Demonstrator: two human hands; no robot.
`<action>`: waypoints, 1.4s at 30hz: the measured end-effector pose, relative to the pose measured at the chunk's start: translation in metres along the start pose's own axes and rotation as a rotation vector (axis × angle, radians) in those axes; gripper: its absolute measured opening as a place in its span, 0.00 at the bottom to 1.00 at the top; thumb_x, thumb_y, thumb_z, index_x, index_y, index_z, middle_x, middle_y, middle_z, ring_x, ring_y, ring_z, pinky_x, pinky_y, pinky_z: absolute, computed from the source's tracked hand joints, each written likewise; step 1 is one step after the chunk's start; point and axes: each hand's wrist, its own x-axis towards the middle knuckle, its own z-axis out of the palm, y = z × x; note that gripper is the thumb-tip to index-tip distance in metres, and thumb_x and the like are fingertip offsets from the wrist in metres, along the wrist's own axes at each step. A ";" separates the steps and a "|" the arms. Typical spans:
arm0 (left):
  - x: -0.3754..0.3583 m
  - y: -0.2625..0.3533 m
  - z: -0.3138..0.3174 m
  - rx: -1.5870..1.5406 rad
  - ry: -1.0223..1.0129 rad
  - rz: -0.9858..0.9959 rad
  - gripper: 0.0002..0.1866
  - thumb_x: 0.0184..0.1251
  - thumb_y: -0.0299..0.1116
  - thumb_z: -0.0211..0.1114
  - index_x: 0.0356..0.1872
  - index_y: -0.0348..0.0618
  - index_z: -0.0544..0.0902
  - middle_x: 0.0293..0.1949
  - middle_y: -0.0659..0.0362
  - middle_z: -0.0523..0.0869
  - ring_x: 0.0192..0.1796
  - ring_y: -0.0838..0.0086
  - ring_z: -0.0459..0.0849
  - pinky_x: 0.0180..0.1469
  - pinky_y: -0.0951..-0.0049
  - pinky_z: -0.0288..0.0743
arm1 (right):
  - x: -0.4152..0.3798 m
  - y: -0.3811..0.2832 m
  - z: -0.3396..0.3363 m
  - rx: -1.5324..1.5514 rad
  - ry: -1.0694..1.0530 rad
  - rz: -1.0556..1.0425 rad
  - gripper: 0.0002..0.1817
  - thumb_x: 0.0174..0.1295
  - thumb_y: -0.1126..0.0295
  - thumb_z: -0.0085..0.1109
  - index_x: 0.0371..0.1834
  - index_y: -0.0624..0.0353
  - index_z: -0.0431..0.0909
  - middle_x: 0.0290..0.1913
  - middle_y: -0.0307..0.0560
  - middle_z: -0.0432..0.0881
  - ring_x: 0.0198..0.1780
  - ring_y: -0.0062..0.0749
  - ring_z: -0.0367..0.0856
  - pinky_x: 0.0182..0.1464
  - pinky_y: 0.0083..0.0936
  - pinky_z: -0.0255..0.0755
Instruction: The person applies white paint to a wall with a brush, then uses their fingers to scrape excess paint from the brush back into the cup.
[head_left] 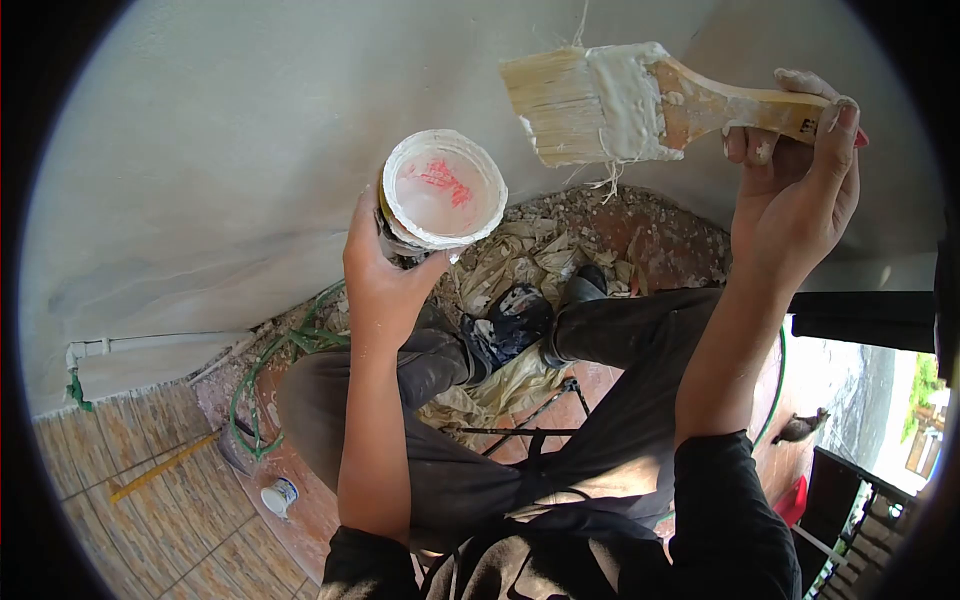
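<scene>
My left hand (385,285) is wrapped round a small paint tub (444,238), its open top facing me. White paint coats the rim, and reddish marks show on the pale inside. Up at the right, my right hand (795,190) grips a wide paintbrush (700,105) by its wooden handle. The brush lies roughly level with its bristles pointing left, apart from the tub. Thick white paint covers its ferrule, and the pale bristles have some stray strands. Behind both hands rises a whitish wall (250,130).
Crumpled cloth or sheeting (520,250) and rubble lie by the wall's foot. A green hose (250,400) curls at the left near a small white container (279,496) and wood-look tiles (150,480). A dark animal-like shape (798,428) is on the floor at right.
</scene>
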 end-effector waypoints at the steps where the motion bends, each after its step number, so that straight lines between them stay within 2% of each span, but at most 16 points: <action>1: -0.001 -0.003 0.001 -0.019 -0.011 -0.001 0.40 0.43 0.22 0.77 0.62 0.32 0.70 0.54 0.50 0.80 0.58 0.66 0.78 0.61 0.67 0.71 | 0.000 0.002 0.003 -0.062 0.069 -0.022 0.21 0.76 0.57 0.42 0.46 0.68 0.76 0.32 0.46 0.76 0.27 0.24 0.69 0.30 0.26 0.70; 3: -0.001 -0.005 0.002 -0.038 -0.026 -0.002 0.41 0.42 0.23 0.77 0.63 0.32 0.69 0.56 0.50 0.80 0.59 0.68 0.77 0.62 0.67 0.69 | -0.002 0.004 0.003 -0.127 0.141 -0.043 0.22 0.76 0.57 0.42 0.46 0.68 0.76 0.34 0.48 0.79 0.27 0.25 0.71 0.29 0.26 0.72; 6: -0.002 -0.006 0.002 -0.059 -0.036 -0.007 0.43 0.41 0.23 0.78 0.64 0.32 0.68 0.57 0.50 0.79 0.60 0.67 0.76 0.65 0.66 0.67 | -0.005 0.007 0.004 -0.120 -0.009 -0.092 0.23 0.76 0.55 0.42 0.47 0.69 0.74 0.42 0.52 0.81 0.26 0.26 0.73 0.27 0.27 0.76; 13: -0.002 0.000 0.002 -0.081 -0.003 -0.026 0.43 0.42 0.23 0.78 0.65 0.32 0.68 0.58 0.50 0.79 0.61 0.66 0.76 0.65 0.66 0.67 | -0.016 0.003 0.008 -0.083 -0.118 -0.119 0.27 0.74 0.51 0.44 0.47 0.71 0.74 0.43 0.58 0.80 0.26 0.32 0.79 0.27 0.28 0.79; 15: -0.004 0.002 0.003 -0.126 0.017 -0.028 0.43 0.42 0.23 0.78 0.65 0.32 0.68 0.58 0.50 0.79 0.61 0.66 0.76 0.64 0.65 0.68 | -0.014 -0.009 0.019 -0.219 -0.374 -0.116 0.30 0.71 0.47 0.47 0.46 0.72 0.75 0.42 0.59 0.80 0.28 0.34 0.82 0.27 0.26 0.81; 16: -0.005 0.003 0.004 -0.080 0.033 0.014 0.43 0.42 0.24 0.78 0.65 0.32 0.68 0.58 0.50 0.79 0.61 0.66 0.76 0.64 0.65 0.69 | -0.016 -0.008 0.025 -0.167 -0.399 -0.133 0.28 0.70 0.50 0.51 0.42 0.73 0.77 0.40 0.58 0.80 0.29 0.33 0.82 0.27 0.21 0.78; 22: -0.006 0.012 0.008 -0.002 0.069 0.186 0.42 0.41 0.26 0.80 0.63 0.34 0.71 0.58 0.49 0.79 0.61 0.60 0.77 0.63 0.62 0.70 | -0.022 -0.005 0.043 -0.340 -0.614 -0.158 0.15 0.58 0.65 0.65 0.36 0.70 0.81 0.35 0.53 0.85 0.36 0.36 0.86 0.39 0.25 0.78; 25: -0.007 0.011 0.009 0.140 0.062 0.293 0.42 0.40 0.30 0.80 0.62 0.35 0.73 0.58 0.49 0.79 0.60 0.56 0.78 0.63 0.60 0.70 | -0.030 0.003 0.050 -0.429 -0.703 -0.159 0.17 0.53 0.61 0.70 0.37 0.64 0.82 0.35 0.48 0.86 0.35 0.34 0.86 0.38 0.24 0.77; 28: -0.006 0.010 0.011 0.196 0.049 0.323 0.42 0.40 0.33 0.81 0.62 0.37 0.73 0.58 0.50 0.79 0.59 0.54 0.78 0.62 0.58 0.69 | -0.038 0.012 0.058 -0.460 -0.672 -0.187 0.15 0.56 0.57 0.67 0.40 0.55 0.82 0.32 0.43 0.84 0.31 0.40 0.83 0.34 0.30 0.76; 32: -0.004 0.008 0.013 0.123 0.042 0.254 0.42 0.39 0.32 0.81 0.61 0.37 0.74 0.58 0.50 0.79 0.59 0.55 0.78 0.61 0.59 0.70 | -0.037 0.010 0.058 -0.479 -0.653 -0.218 0.15 0.56 0.57 0.67 0.39 0.55 0.82 0.31 0.44 0.84 0.31 0.40 0.83 0.34 0.28 0.76; 34: -0.005 0.011 0.013 0.068 0.057 0.199 0.42 0.39 0.31 0.81 0.62 0.37 0.73 0.57 0.50 0.79 0.59 0.56 0.78 0.61 0.60 0.71 | -0.030 0.002 0.051 -0.400 -0.645 -0.143 0.16 0.56 0.64 0.69 0.40 0.66 0.81 0.35 0.48 0.86 0.35 0.29 0.85 0.37 0.24 0.77; 35: -0.005 0.012 0.013 0.011 0.072 0.144 0.42 0.40 0.30 0.81 0.62 0.37 0.73 0.56 0.49 0.79 0.58 0.57 0.79 0.61 0.62 0.71 | -0.025 0.003 0.047 -0.379 -0.609 -0.204 0.15 0.62 0.65 0.65 0.40 0.69 0.80 0.35 0.50 0.85 0.33 0.26 0.83 0.34 0.22 0.76; 37: -0.006 0.008 0.010 -0.036 0.100 0.102 0.42 0.40 0.29 0.81 0.62 0.36 0.72 0.56 0.49 0.79 0.58 0.59 0.79 0.61 0.63 0.71 | -0.024 0.000 0.043 -0.288 -0.423 -0.083 0.15 0.69 0.63 0.57 0.41 0.68 0.79 0.35 0.50 0.84 0.29 0.24 0.80 0.29 0.18 0.73; 38: -0.006 0.007 0.010 -0.086 0.120 0.062 0.42 0.40 0.28 0.80 0.62 0.36 0.72 0.56 0.49 0.79 0.58 0.60 0.79 0.61 0.64 0.71 | -0.022 0.002 0.041 -0.286 -0.430 -0.088 0.15 0.69 0.63 0.57 0.41 0.68 0.79 0.35 0.50 0.84 0.29 0.24 0.80 0.29 0.18 0.73; 40: -0.006 0.008 0.009 -0.135 0.141 0.054 0.42 0.40 0.28 0.80 0.62 0.36 0.71 0.56 0.50 0.79 0.58 0.61 0.79 0.60 0.64 0.71 | -0.018 0.009 0.035 -0.099 -0.166 0.131 0.12 0.68 0.64 0.60 0.39 0.63 0.81 0.33 0.41 0.85 0.27 0.15 0.78 0.28 0.13 0.69; 42: -0.005 0.009 0.010 -0.183 0.161 0.046 0.42 0.40 0.28 0.80 0.63 0.36 0.71 0.56 0.50 0.79 0.57 0.62 0.79 0.60 0.65 0.72 | -0.016 0.012 0.032 -0.106 -0.161 0.138 0.12 0.69 0.64 0.59 0.39 0.63 0.81 0.34 0.41 0.85 0.26 0.14 0.76 0.27 0.11 0.68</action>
